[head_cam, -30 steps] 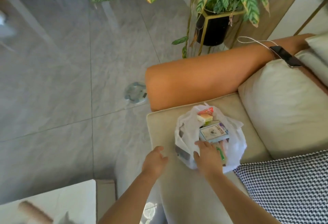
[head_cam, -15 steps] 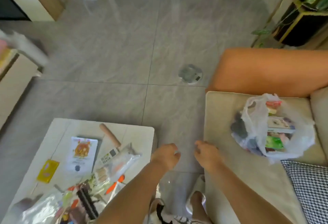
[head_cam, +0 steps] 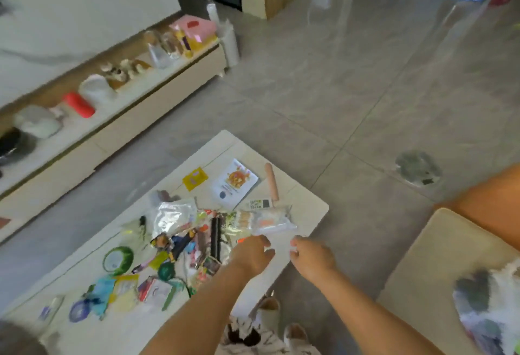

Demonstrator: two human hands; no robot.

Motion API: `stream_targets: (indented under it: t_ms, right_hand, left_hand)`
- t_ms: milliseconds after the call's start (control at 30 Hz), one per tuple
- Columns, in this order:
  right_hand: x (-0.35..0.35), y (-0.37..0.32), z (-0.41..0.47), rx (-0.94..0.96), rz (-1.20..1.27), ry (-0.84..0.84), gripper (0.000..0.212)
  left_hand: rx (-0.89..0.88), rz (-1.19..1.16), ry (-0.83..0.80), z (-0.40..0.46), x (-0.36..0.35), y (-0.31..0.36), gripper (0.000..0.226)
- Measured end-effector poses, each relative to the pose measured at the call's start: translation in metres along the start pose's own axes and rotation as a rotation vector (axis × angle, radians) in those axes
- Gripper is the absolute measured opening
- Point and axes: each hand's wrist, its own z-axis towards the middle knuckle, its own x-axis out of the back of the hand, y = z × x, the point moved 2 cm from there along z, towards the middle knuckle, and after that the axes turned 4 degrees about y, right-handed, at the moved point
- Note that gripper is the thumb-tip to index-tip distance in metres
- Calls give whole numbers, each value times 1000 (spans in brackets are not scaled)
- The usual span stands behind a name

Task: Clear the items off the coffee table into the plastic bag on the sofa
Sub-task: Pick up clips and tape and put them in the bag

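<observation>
The coffee table (head_cam: 306, 208) is white and occupies the lower left of the head view; its surface carries a dense scatter of small items. Near the far edge lie a yellow packet (head_cam: 195, 178), a white printed pouch (head_cam: 235, 183) with an orange picture, and a tan cylindrical handle (head_cam: 271, 181), the three set side by side with small gaps between them. Closer to the person lies a crumpled silver foil bag (head_cam: 173, 215), and to its right a clear packet (head_cam: 264, 221) with pale contents lies flat near the table's right corner. A roll with a green rim (head_cam: 117, 260) rests further left, apart from the central heap. The left hand (head_cam: 251, 256) is above the table just below the clear packet, fingers loosely curled and slightly apart, holding nothing that can be made out. The right hand (head_cam: 312, 259) is beside it, past the table's right edge above the floor, fingers loosely bent; contact with any item cannot be determined because of blur. The plastic bag (head_cam: 489, 306) sits on the beige sofa seat (head_cam: 430, 264) at the lower right edge of the view, partly cut off, well apart from both hands, with dark and coloured contents showing through its white film. An orange sofa arm (head_cam: 489, 205) borders the seat on its far side.
</observation>
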Motion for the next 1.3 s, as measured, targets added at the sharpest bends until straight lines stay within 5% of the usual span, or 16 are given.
stream_targets:
  t_ms: [633, 1300]
  right_hand:
    - [-79, -202, -63, 701, -316, -213, 25]
    - [-279, -431, -120, 771, -429, -326, 34]
  left_hand:
    - [675, -467, 337, -209, -37, -192, 37]
    - [826, -611, 334, -311, -70, -475, 40]
